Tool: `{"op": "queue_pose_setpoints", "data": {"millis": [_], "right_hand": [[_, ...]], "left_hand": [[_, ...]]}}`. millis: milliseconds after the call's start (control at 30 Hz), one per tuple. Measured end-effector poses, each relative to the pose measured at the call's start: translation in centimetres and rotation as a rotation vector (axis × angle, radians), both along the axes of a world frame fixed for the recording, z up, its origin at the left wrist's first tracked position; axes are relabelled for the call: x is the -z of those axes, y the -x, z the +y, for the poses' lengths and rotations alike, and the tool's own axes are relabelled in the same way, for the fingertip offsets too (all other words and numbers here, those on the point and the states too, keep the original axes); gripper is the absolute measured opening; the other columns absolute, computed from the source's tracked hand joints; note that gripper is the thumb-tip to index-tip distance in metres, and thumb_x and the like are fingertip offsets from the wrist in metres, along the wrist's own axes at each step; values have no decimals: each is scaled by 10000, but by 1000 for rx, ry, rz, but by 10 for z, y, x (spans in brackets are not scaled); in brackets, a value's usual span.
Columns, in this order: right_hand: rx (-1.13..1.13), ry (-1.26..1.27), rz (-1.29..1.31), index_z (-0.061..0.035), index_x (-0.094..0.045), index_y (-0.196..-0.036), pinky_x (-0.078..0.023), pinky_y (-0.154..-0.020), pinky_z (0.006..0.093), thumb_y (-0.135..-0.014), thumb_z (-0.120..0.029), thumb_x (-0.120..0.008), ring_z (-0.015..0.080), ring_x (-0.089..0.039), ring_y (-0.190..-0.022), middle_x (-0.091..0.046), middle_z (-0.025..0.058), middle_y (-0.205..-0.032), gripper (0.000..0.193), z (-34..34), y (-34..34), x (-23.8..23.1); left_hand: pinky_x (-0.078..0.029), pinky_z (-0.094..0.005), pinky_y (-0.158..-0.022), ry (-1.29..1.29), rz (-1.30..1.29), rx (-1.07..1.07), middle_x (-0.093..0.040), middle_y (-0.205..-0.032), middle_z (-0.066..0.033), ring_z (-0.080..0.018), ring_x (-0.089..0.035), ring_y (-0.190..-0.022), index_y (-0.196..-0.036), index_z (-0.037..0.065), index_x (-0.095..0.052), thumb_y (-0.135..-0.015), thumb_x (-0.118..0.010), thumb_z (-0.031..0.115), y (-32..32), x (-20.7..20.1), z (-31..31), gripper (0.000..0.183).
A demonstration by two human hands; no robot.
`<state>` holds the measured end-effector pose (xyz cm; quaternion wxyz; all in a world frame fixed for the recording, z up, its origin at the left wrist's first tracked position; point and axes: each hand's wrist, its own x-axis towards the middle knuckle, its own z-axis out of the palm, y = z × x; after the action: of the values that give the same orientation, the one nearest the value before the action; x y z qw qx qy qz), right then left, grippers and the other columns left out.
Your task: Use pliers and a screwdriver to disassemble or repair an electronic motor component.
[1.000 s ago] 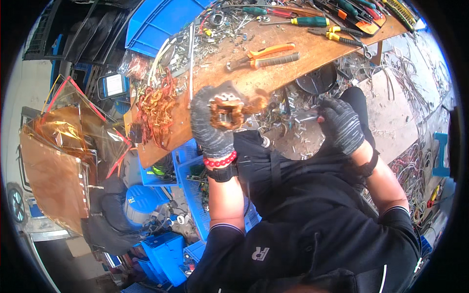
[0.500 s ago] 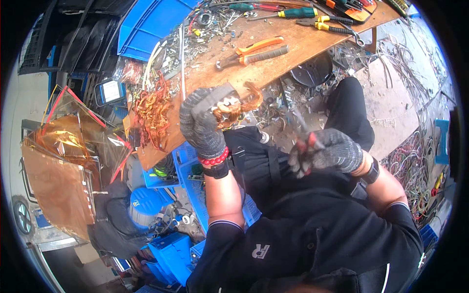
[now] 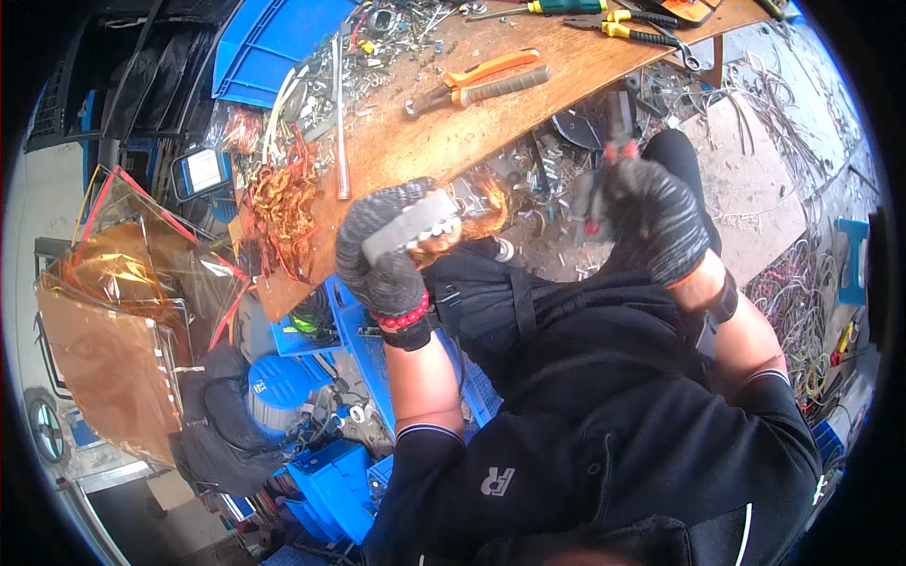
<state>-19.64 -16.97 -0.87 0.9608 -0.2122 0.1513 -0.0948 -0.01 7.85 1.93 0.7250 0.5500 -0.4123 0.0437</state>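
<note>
My left hand [image 3: 382, 255], in a grey knit glove, is closed round a grey metal core with copper windings [image 3: 411, 228], held just off the table's near edge. Loose copper wire [image 3: 488, 209] juts from the core's right side. My right hand [image 3: 661, 222], gloved as well, is raised over my right leg and grips a red-handled tool [image 3: 620, 151]. Motion smears this tool; a flat grey end points up from the fist, but its exact kind is unclear. Orange-handled cutters [image 3: 486, 77] lie on the wooden table [image 3: 415, 151] beyond my left hand.
A heap of copper wire [image 3: 280, 208] sits at the table's left corner. Toward the back are metal scraps, a blue bin [image 3: 274, 47] and yellow-handled pliers [image 3: 634, 28]. Blue crates [image 3: 330, 486] stand at lower left. Tangled cables [image 3: 779, 311] cover the floor at right.
My right hand has swung up and to the right with the red-handled tool. My left hand has shifted slightly left and down, turning the core so its grey side faces up.
</note>
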Motion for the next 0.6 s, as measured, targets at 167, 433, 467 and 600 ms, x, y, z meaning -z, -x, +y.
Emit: {"op": "queue_pose_setpoints", "data": {"millis": [167,433,467,600], "right_hand": [[124,255,113,-75,-624,-1319,-573,-744,357,-1034,-356,-702,234,-690,-819,-719,115,-1000,409,-14,7,20],[-366,649,213,-21,-645,-1376,-499,-820,234,-953,-14,-690,78,-629,-941,-677,-16,-1046,425,32,22,9],[-298,900,136,-16,-640,-1380,-522,-854,292,-942,-20,-684,154,-662,-985,-692,43,-1097,441,34,19,11],[-131,1596,11,-17,-609,-1435,-551,-972,409,-910,5,-673,351,-691,-1120,-696,179,-1269,529,34,11,18]], "left_hand": [[-641,-467,-922,-50,39,-235,-717,-1213,-178,-312,-735,-1071,-1259,-12,-658,-973,-717,501,-17,6,4,590],[-607,-470,-925,106,553,-183,-693,-1239,-98,-286,-692,-1120,-1300,88,-662,-1028,-667,378,-13,12,-25,398],[-619,-463,-886,236,751,-62,-696,-1225,-95,-278,-699,-1101,-1314,95,-658,-1033,-655,394,-12,10,-28,410],[-636,-447,-748,298,879,68,-722,-1146,-73,-266,-735,-955,-1316,118,-660,-1029,-676,396,-1,8,-34,400]]}}
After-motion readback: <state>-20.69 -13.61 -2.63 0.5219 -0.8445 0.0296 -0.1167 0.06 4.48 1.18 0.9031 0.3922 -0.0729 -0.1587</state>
